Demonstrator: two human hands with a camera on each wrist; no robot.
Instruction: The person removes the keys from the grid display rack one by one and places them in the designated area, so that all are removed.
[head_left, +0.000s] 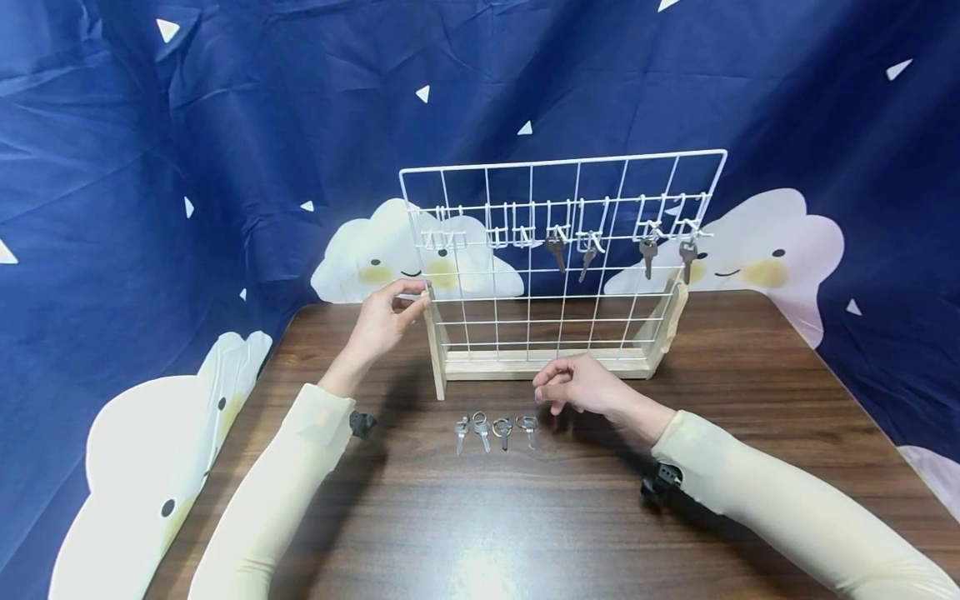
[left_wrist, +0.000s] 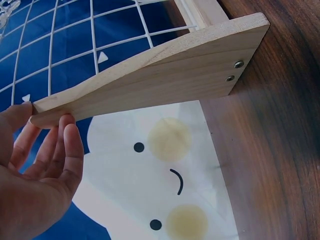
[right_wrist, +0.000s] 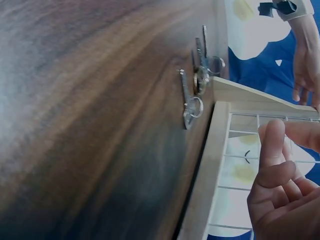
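My left hand [head_left: 381, 321] holds the top of the wooden side panel [left_wrist: 150, 75] of a white wire grid rack [head_left: 529, 297], thumb on one side and fingertips on the other. My right hand [head_left: 585, 385] is in front of the rack's wooden base bar, fingers loosely bent, with nothing visible in them. Just left of it, several keys with rings lie in a row on the table; the rightmost key [head_left: 529, 427] is nearest. The leftmost key [head_left: 461, 433] lies in front of the left panel. In the right wrist view, that row [right_wrist: 187, 102] lies beside the base bar.
Several keys hang from hooks on the grid's right half, among them one key [head_left: 648, 254] and the far-right key [head_left: 687, 258]. Hooks on the left half [head_left: 498, 237] hold no keys. The brown wooden table [head_left: 420, 525] stands before a blue cloud-print curtain [head_left: 247, 117].
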